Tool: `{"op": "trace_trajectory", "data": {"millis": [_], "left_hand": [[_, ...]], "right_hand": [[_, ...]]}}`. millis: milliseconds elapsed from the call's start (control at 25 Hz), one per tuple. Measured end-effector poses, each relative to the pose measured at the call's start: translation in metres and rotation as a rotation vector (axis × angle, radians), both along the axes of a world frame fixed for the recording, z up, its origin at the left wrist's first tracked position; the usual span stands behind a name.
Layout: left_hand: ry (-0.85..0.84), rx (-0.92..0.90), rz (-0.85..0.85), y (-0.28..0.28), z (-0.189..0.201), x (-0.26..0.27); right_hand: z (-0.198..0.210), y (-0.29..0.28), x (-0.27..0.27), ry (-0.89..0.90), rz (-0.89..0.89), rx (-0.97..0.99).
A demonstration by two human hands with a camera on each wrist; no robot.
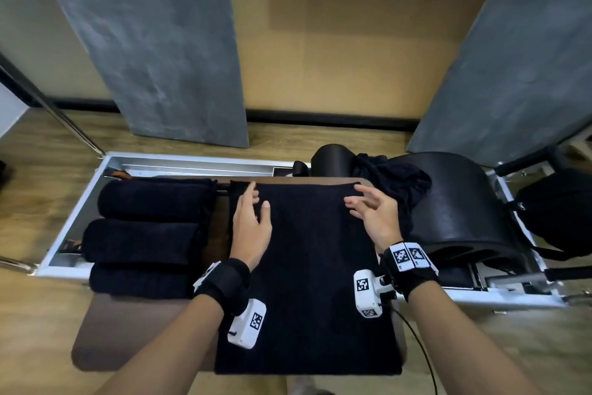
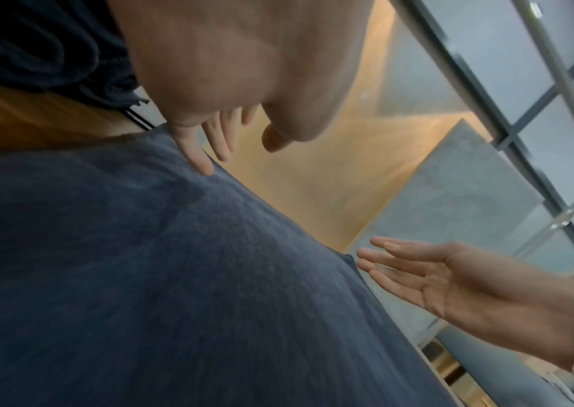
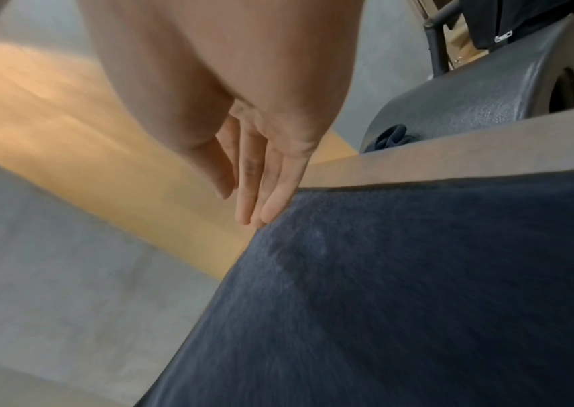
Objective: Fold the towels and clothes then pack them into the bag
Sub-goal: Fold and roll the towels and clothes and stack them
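A dark towel [image 1: 314,282] lies spread flat on a brown table [image 1: 128,327], running from the near edge to the far edge. The left hand [image 1: 251,225] rests over the towel's far left part with fingers straight and slightly spread; the left wrist view shows a fingertip [image 2: 203,165] touching the cloth at its far edge. The right hand [image 1: 374,215] sits at the far right corner of the towel, fingers straight and apart; in the right wrist view its fingertips [image 3: 264,217] touch the towel's edge. Neither hand grips anything.

To the left of the spread towel, three rolled dark towels lie side by side: the far one [image 1: 153,197], the middle one [image 1: 141,241] and the near one [image 1: 141,281]. The far and middle rolls sit over a long metal frame [image 1: 77,202] that stretches left to right behind the table; the near roll rests on the table's left part.

Just right of the towel's far corner, a crumpled dark garment [image 1: 394,183] is heaped against a black curved pad [image 1: 464,202] mounted on the frame. At the far right edge of the head view a black bag [image 1: 557,212] sits beyond the frame; whether anything is inside it cannot be told from here.

Two grey panels [image 1: 153,42] lean against a tan wall above a wooden floor.
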State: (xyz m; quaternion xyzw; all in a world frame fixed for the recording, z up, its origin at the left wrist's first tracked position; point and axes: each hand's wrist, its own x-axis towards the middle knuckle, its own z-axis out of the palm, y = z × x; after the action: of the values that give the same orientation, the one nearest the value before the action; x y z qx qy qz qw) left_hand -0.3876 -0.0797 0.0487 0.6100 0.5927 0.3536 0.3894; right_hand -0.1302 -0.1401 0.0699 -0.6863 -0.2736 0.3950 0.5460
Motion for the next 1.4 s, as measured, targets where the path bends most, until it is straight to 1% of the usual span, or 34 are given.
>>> {"op": "trace_trajectory", "data": {"millis": [80,200,320,400,480,560,600,720,840,920,960,1080,1160,1320,1400], "left_hand": [[0.074,0.052,-0.037,-0.030,-0.001,-0.016],[0.179,0.077,-0.131,-0.079,-0.005,-0.048],[0.246,0.081,-0.099,-0.132,-0.006,-0.082],[0.272,0.052,-0.101,-0.162,-0.008,-0.102],[0.329,-0.015,-0.134,-0.185,-0.008,-0.121],[0.373,-0.034,-0.174,-0.202,-0.009,-0.135],[0.407,-0.014,-0.196,-0.210,-0.008,-0.140],[0.581,0.073,-0.260,-0.224,-0.005,-0.145],[0.663,0.121,-0.280,-0.228,-0.001,-0.142],[0.675,0.150,-0.271,-0.230,0.000,-0.140],[0.656,0.166,-0.250,-0.230,0.003,-0.138],[0.535,0.211,-0.156,-0.217,0.020,-0.125],[0.445,0.231,-0.127,-0.195,0.039,-0.107],[0.287,0.238,-0.080,-0.126,0.074,-0.057],[0.185,0.178,-0.090,-0.093,0.082,-0.034]], "right_hand": [[0.004,-0.031,-0.016,-0.023,0.044,-0.013],[0.005,-0.079,-0.042,-0.078,0.113,-0.059],[0.000,-0.138,-0.062,-0.144,0.130,-0.133],[-0.008,-0.178,-0.067,-0.238,0.131,-0.210],[-0.017,-0.212,-0.068,-0.319,0.120,-0.281],[-0.024,-0.237,-0.068,-0.372,0.096,-0.345],[-0.027,-0.245,-0.068,-0.397,0.075,-0.367],[-0.032,-0.261,-0.070,-0.500,0.006,-0.415],[-0.033,-0.265,-0.070,-0.524,0.014,-0.434],[-0.028,-0.264,-0.070,-0.514,0.039,-0.442],[-0.023,-0.261,-0.070,-0.508,0.052,-0.433],[0.003,-0.238,-0.069,-0.452,0.079,-0.339],[0.026,-0.207,-0.069,-0.385,0.106,-0.239],[0.070,-0.124,-0.071,-0.280,0.170,-0.072],[0.083,-0.088,-0.071,-0.205,0.188,-0.025]]}}
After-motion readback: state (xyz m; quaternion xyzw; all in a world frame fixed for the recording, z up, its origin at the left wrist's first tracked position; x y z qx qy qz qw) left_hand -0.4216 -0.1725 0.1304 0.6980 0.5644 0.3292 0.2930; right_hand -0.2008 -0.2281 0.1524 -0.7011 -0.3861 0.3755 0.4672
